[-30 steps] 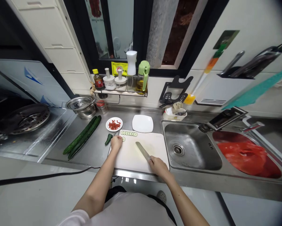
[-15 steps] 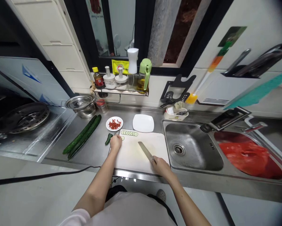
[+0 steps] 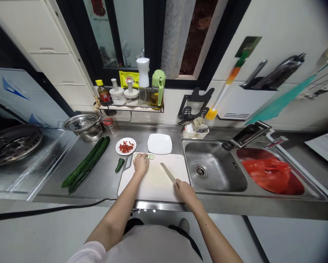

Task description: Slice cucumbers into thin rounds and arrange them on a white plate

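My left hand (image 3: 141,165) is at the upper left of the white cutting board (image 3: 155,186). Its fingers are bent down onto a row of cucumber slices (image 3: 151,157), hiding most of the row. In my right hand (image 3: 184,190) is a kitchen knife (image 3: 168,173), gripped by the handle, its blade low over the board and pointing away to the left. Left of the board lies a short cucumber end (image 3: 120,165). Behind the board are an empty white plate (image 3: 159,144) and a small white plate (image 3: 117,149) of chopped red pieces.
Two long cucumbers (image 3: 85,166) lie on the left, before a lidded steel pot (image 3: 88,128). Seasoning bottles stand on a wall rack (image 3: 133,109). To the right is the steel sink (image 3: 218,164), with a red plastic bag (image 3: 267,173) in its second basin.
My left hand has moved from the board's left edge onto the row of slices, covering most of them. The knife stays nearly still in my right hand. The view has shifted somewhat.
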Demonstrator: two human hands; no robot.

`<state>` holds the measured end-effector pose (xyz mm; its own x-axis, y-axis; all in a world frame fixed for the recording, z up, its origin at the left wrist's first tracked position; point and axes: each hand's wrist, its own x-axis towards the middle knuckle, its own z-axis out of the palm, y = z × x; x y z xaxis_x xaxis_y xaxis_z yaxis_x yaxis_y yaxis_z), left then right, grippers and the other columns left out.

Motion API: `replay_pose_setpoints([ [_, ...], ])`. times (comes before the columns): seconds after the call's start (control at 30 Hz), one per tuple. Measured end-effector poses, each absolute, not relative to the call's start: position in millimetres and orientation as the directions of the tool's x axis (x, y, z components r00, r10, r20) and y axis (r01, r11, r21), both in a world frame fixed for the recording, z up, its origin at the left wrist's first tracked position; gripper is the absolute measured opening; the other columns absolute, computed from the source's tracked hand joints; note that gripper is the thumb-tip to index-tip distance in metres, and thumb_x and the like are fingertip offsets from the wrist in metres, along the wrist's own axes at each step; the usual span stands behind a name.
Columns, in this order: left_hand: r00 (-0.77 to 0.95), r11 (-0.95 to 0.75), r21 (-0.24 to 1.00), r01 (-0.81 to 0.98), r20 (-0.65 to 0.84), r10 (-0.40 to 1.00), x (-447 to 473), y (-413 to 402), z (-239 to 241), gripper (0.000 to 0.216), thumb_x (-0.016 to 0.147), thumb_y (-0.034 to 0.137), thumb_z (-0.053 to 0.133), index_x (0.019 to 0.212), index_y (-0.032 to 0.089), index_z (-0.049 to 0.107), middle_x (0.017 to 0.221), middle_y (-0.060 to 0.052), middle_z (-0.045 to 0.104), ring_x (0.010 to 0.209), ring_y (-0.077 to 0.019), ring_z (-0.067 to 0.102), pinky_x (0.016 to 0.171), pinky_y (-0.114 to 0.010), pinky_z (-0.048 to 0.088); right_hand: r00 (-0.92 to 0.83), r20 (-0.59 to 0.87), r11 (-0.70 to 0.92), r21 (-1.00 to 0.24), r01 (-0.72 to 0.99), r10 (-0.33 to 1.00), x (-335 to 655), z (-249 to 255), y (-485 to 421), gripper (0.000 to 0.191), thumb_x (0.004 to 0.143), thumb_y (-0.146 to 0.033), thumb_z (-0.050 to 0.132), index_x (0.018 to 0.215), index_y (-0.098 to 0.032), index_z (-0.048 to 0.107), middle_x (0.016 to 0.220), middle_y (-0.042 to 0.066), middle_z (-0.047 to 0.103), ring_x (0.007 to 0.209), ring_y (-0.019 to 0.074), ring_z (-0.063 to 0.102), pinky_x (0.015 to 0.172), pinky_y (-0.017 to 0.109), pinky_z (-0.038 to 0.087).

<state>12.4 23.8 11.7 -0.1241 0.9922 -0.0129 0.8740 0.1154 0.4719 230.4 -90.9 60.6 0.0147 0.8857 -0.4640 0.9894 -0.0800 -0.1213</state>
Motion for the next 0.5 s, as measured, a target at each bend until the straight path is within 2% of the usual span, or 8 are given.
replay_pose_setpoints([
  [0.27,-0.052,0.066,0.342,0.937,-0.051,0.997,35.8,39.8,7.7,0.033,0.089,0.033,0.046,0.116,0.025,0.064,0.11,-0.011,0.059,0.108,-0.0267,0.052,0.094,-0.04,0.034,0.017,-0.483,-0.094,-0.135,0.986,0.875,229.7,55.4,-90.7,0.03,0.095,-0.029,0.032,0.11,-0.018,0.057,0.103,0.012,0.068,0.097,0.023,0.064,0.073,0.03,0.042],
  [0.5,-0.011,0.017,0.316,0.949,-0.02,1.0,36.4,41.6,2.0,0.033,0.088,0.027,0.045,0.114,0.027,0.065,0.108,-0.01,0.059,0.106,-0.0261,0.052,0.092,-0.04,0.034,0.031,-0.495,-0.127,-0.162,0.979,0.868,231.2,56.1,-90.1,0.032,0.093,-0.028,0.032,0.109,-0.019,0.057,0.105,0.013,0.068,0.097,0.0245,0.064,0.074,0.032,0.043],
])
